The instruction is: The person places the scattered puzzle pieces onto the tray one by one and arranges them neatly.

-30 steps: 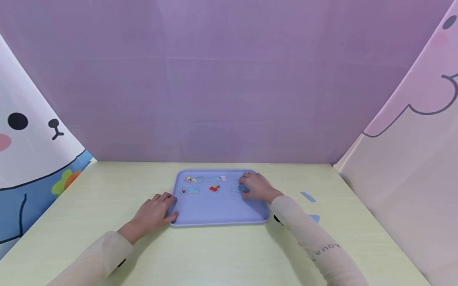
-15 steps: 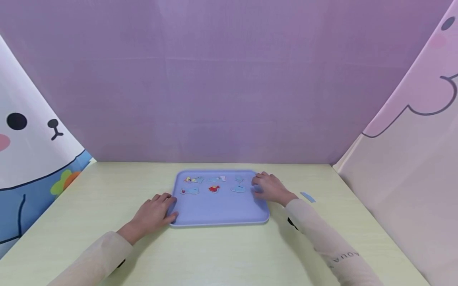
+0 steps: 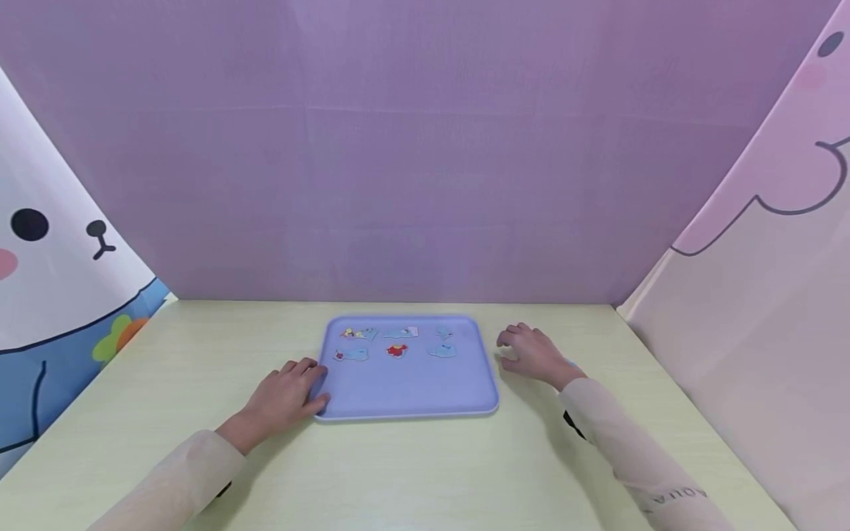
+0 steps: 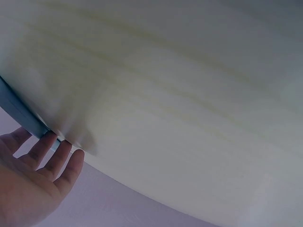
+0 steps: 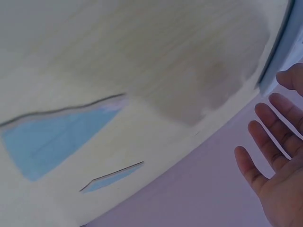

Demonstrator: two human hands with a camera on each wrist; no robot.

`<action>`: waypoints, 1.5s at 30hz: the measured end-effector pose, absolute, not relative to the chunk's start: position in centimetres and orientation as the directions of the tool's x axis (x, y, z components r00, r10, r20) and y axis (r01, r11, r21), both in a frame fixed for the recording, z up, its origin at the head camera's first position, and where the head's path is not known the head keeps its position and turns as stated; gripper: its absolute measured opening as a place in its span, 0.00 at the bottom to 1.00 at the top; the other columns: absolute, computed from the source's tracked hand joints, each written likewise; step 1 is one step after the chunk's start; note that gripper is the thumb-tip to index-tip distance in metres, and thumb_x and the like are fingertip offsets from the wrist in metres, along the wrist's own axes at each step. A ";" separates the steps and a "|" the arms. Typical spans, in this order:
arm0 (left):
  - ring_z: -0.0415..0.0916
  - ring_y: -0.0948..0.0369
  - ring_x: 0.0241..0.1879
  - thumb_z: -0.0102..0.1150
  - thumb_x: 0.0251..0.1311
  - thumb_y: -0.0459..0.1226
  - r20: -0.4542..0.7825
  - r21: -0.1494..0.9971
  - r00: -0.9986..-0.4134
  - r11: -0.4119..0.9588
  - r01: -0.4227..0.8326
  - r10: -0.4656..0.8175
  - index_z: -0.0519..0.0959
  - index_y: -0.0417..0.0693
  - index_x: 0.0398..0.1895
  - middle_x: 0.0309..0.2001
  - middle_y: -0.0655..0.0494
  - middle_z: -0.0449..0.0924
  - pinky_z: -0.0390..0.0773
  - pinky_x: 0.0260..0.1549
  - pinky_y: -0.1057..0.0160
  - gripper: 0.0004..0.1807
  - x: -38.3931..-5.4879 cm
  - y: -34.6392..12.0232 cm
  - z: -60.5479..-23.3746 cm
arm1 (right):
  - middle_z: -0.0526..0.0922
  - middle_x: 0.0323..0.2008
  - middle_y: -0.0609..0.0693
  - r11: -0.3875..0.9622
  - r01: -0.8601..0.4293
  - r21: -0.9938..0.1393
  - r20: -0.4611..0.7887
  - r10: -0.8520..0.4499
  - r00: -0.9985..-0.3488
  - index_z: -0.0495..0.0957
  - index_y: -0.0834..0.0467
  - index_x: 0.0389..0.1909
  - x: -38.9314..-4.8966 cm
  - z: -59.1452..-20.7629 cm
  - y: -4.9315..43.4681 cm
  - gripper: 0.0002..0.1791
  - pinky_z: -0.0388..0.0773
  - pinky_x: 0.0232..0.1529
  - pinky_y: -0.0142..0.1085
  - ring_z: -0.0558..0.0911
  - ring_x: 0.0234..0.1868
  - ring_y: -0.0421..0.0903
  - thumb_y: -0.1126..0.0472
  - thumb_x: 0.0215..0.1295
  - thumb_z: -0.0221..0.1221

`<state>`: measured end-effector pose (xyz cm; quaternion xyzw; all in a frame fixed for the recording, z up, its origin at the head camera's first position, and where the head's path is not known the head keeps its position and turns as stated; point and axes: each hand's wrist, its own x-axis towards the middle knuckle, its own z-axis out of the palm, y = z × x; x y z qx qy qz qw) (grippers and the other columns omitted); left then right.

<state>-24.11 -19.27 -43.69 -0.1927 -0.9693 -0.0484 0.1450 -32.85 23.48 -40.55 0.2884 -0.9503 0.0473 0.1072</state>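
Note:
My left hand [image 3: 282, 398] rests against the left edge of a lavender tray [image 3: 408, 387]; the left wrist view has its relaxed fingers [image 4: 68, 172] touching the rim. On the tray's far half lie several small flat cut-out pieces in two rows, among them a red one [image 3: 397, 351] and a pale blue one [image 3: 442, 350]. Just right of the tray, my right hand [image 3: 534, 355] hovers over the table with loosely bent fingers and nothing visible in them. Two flat blue pieces lie beneath it in the right wrist view, a large one [image 5: 61, 137] and a narrow one [image 5: 111, 177].
The pale wooden table [image 3: 412, 472] runs back to a purple cloth wall [image 3: 412, 184]. Printed cloths with cartoon figures hang at the left [image 3: 60, 280] and right [image 3: 764, 310]. In the head view, my right arm mostly hides the loose blue pieces.
My right hand has let go of a pale blue piece on the tray and drawn back to the right, past the tray's edge. The left hand has stayed put.

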 end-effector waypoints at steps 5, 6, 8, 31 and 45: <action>0.74 0.48 0.45 0.59 0.53 0.50 0.304 0.034 -0.881 0.920 0.390 0.362 0.76 0.41 0.48 0.48 0.45 0.75 0.77 0.34 0.49 0.25 -24.1 -19.3 -43.6 | 0.80 0.39 0.50 0.854 -0.518 -0.049 0.215 -0.497 -0.840 0.79 0.58 0.39 -32.4 -40.6 25.1 0.13 0.73 0.40 0.48 0.75 0.42 0.50 0.59 0.52 0.61; 0.74 0.49 0.45 0.59 0.53 0.50 0.305 0.034 -0.881 0.920 0.390 0.362 0.76 0.41 0.48 0.48 0.45 0.75 0.77 0.34 0.49 0.25 -24.1 -19.3 -43.6 | 0.80 0.39 0.50 0.858 -0.511 -0.052 0.216 -0.490 -0.845 0.79 0.58 0.39 -32.3 -40.6 25.5 0.13 0.73 0.40 0.48 0.75 0.42 0.50 0.59 0.52 0.61; 0.74 0.49 0.44 0.59 0.53 0.50 0.304 0.034 -0.882 0.921 0.388 0.361 0.76 0.41 0.48 0.48 0.45 0.75 0.77 0.34 0.49 0.25 -24.1 -19.3 -43.6 | 0.80 0.39 0.51 0.864 -0.501 -0.055 0.218 -0.479 -0.850 0.79 0.59 0.38 -32.2 -40.7 26.2 0.13 0.73 0.40 0.49 0.75 0.41 0.51 0.59 0.52 0.61; 0.74 0.49 0.45 0.58 0.53 0.50 0.302 0.029 -0.883 0.923 0.385 0.359 0.76 0.42 0.49 0.48 0.45 0.75 0.77 0.35 0.49 0.25 -24.1 -19.4 -43.7 | 0.79 0.35 0.52 0.917 -0.390 -0.083 0.247 -0.361 -0.900 0.78 0.61 0.37 -31.6 -42.3 32.4 0.12 0.74 0.35 0.50 0.76 0.39 0.54 0.62 0.50 0.60; 0.73 0.49 0.46 0.58 0.53 0.50 0.287 0.032 -0.889 0.924 0.381 0.357 0.75 0.42 0.49 0.49 0.45 0.75 0.76 0.36 0.48 0.26 -24.1 -19.2 -43.6 | 0.78 0.31 0.52 0.935 -0.347 -0.076 0.231 -0.323 -0.918 0.78 0.63 0.35 -31.9 -42.7 33.9 0.13 0.73 0.30 0.46 0.75 0.35 0.51 0.63 0.47 0.61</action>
